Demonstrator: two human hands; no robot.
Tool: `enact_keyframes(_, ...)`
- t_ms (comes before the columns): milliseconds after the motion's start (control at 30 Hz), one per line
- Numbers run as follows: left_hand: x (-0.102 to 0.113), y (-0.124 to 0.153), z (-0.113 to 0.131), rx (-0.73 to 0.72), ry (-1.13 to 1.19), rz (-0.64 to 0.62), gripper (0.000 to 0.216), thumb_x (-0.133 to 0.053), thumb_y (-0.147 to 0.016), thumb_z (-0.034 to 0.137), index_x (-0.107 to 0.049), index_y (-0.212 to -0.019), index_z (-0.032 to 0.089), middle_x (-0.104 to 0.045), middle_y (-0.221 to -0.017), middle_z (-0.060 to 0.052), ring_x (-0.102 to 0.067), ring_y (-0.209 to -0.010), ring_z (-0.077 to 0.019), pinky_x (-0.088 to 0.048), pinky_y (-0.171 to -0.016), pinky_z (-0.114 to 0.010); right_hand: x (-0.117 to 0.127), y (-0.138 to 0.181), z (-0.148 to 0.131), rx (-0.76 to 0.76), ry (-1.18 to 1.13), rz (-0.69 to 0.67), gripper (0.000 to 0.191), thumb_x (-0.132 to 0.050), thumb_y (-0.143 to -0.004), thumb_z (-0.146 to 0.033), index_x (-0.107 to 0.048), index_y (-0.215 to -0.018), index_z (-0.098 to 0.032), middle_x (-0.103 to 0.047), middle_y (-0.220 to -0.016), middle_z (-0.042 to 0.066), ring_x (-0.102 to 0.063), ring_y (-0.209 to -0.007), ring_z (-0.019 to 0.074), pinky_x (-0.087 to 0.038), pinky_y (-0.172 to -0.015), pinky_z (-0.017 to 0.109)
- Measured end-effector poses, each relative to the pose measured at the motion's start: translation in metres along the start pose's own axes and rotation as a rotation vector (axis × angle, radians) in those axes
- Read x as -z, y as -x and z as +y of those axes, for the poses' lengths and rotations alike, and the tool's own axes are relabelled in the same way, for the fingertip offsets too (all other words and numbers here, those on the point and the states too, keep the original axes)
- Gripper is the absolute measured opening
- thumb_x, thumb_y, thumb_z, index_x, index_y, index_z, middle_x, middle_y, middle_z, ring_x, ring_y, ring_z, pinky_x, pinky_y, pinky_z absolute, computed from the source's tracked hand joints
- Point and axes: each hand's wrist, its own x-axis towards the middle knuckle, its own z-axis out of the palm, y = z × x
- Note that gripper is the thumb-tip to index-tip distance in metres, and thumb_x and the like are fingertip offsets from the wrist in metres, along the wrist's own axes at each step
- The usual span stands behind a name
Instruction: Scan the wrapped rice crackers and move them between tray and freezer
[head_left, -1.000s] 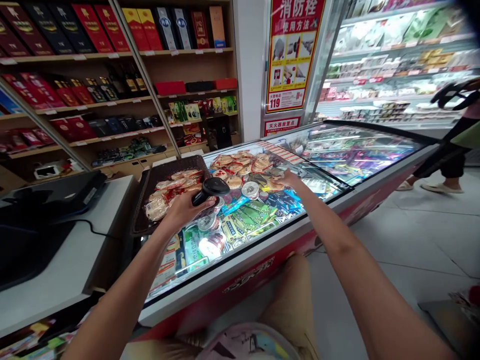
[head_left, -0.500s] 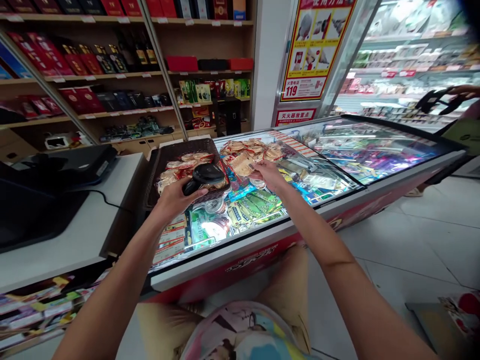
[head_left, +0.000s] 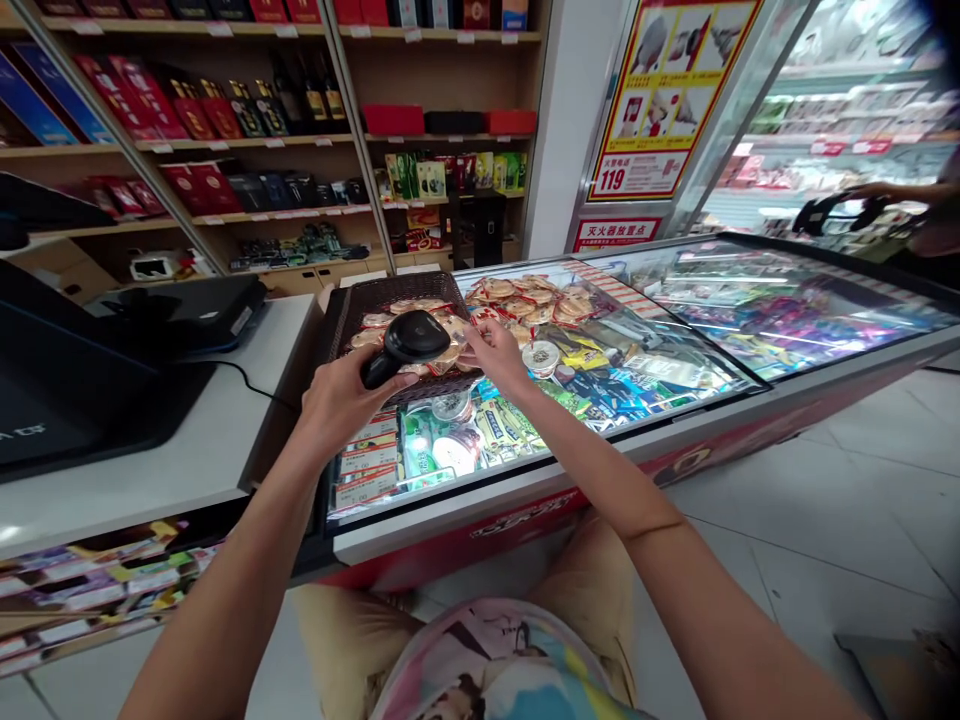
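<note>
Left hand (head_left: 341, 395) grips the black scanner (head_left: 409, 340). Right hand (head_left: 496, 355) pinches a snack packet (head_left: 455, 352) just under it, over the basket (head_left: 352, 305) front edge. That pinch looks light, so the packet could slip onto the freezer glass (head_left: 660, 345) beside the basket. Both arms reach forward, wrists turned inward.
</note>
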Motion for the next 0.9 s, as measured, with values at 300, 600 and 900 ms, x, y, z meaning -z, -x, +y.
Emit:
enact_keyframes(300, -0.002, 0.006, -0.029, 0.035, 0.008, 0.021, 0.064, -0.06, -0.072, 0.074, -0.07, -0.112, 0.024, -0.068, -0.082, -0.001, -0.056, -0.073, -0.02, -0.032, -0.057, -0.025, -0.025, 0.006, 0.018, 0.185, 0.255, 0.049, 0.04, -0.054, -0.084, -0.063, -0.044, -0.076, -0.025, -0.054, -0.065, -0.003, -0.065, -0.072, 0.0175, -0.059, -0.066, 0.033)
enact_keyframes(600, -0.007, 0.012, -0.043, 0.091, 0.013, 0.012, 0.057, -0.062, -0.072, 0.069, -0.07, -0.105, 0.023, -0.058, -0.066, 0.002, -0.049, -0.063, -0.0161, -0.03, -0.053, -0.024, -0.036, 0.011, 0.03, 0.243, 0.392, 0.039, 0.036, -0.048, -0.091, -0.061, -0.052, -0.085, -0.026, -0.059, -0.072, 0.0, -0.064, -0.079, 0.0192, -0.055, -0.073, 0.034)
enact_keyframes(900, 0.004, 0.013, -0.075, 0.197, 0.172, 0.124, 0.046, -0.066, -0.072, 0.064, -0.068, -0.09, 0.022, -0.058, -0.059, 0.004, -0.055, -0.059, -0.0159, -0.037, -0.053, -0.024, -0.055, -0.043, 0.025, 0.295, 0.536, -0.023, 0.042, -0.047, -0.092, -0.063, -0.057, -0.098, -0.023, -0.064, -0.086, 0.005, -0.066, -0.092, 0.0226, -0.053, -0.087, 0.039)
